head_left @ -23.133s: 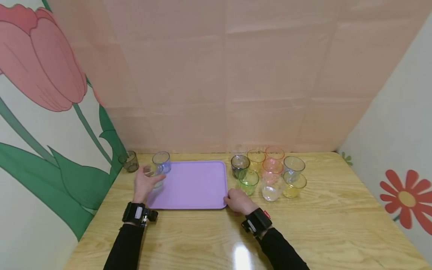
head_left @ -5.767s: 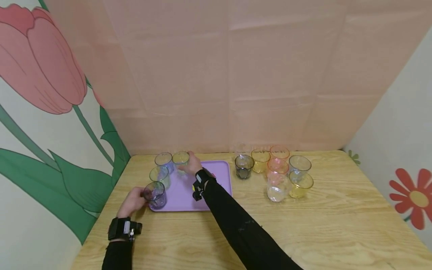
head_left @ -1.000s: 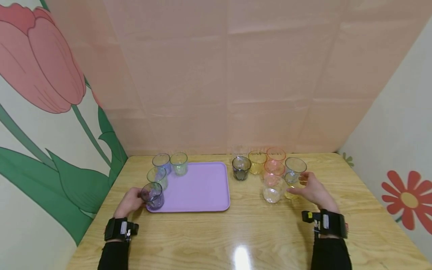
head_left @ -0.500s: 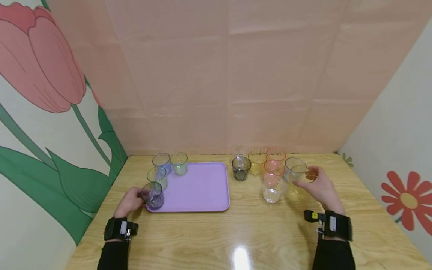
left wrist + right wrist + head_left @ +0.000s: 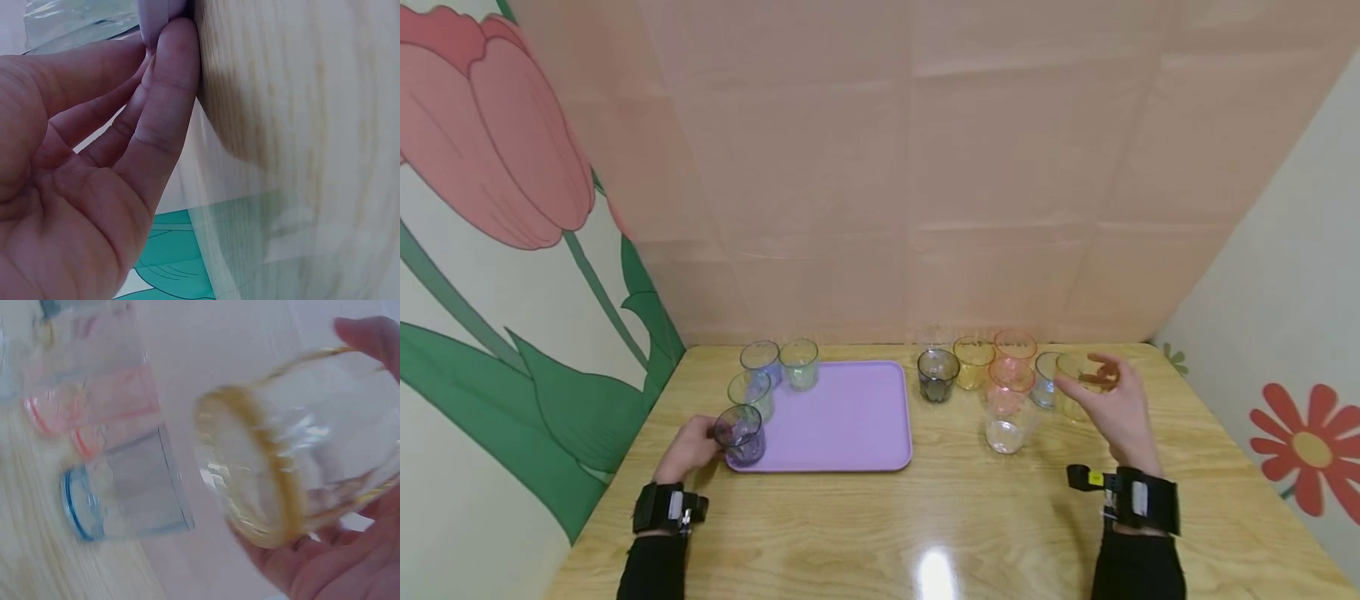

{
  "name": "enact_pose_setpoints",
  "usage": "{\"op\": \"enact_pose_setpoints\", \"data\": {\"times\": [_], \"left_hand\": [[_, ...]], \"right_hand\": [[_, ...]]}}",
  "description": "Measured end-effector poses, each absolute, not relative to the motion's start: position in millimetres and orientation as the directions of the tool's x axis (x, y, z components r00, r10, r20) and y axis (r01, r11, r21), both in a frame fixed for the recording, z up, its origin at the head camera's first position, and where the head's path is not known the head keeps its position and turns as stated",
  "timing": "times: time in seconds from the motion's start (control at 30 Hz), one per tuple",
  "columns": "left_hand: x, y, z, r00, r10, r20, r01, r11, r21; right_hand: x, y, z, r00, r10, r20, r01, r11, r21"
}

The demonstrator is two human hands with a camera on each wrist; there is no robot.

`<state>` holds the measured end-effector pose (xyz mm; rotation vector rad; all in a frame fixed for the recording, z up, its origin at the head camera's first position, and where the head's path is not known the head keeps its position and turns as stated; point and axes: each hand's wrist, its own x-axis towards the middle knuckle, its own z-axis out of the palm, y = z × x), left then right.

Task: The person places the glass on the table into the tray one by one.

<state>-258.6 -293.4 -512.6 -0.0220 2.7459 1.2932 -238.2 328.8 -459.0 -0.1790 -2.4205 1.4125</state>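
My left hand pinches the front left corner of the purple tray between thumb and fingers. The tray's pale rim shows between them in the left wrist view. Along the tray's left side stand a dark purple glass, a greenish glass and a blue glass. Beside the blue one, at the back, is a green glass. My right hand holds a yellow glass above the table, thumb and fingers on opposite sides of it. A blue-tinted glass stands beside it.
Right of the tray are a dark grey glass, an amber glass, a front pink glass and a clear glass. Another pink-rimmed glass stands behind, near the back wall.
Earlier, a green glass moved from the right group to the tray's back, and a dark glass came to its front left. Lately my right hand grasped the yellow glass and lifted it; my left hand stayed.
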Motion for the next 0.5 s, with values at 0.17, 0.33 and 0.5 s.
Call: {"op": "enact_pose_setpoints", "data": {"times": [0.17,0.33,0.5], "left_hand": [[-258.7,-294.3,-513.4,-0.994,0.033,-0.104,-0.060,0.635,0.770],[-260.1,-294.7,-513.1,-0.994,0.031,-0.109,-0.063,0.648,0.759],[-258.9,-294.0,-512.9,-0.993,0.025,-0.112,-0.069,0.652,0.755]], "right_hand": [[-241.3,315.3,-455.5,-0.913,0.299,0.277,-0.176,0.325,-0.929],[-245.5,299.4,-453.2,-0.922,0.252,0.296,-0.264,0.152,-0.953],[-248.3,280.7,-449.7,-0.930,0.224,0.292,-0.234,0.251,-0.939]]}}
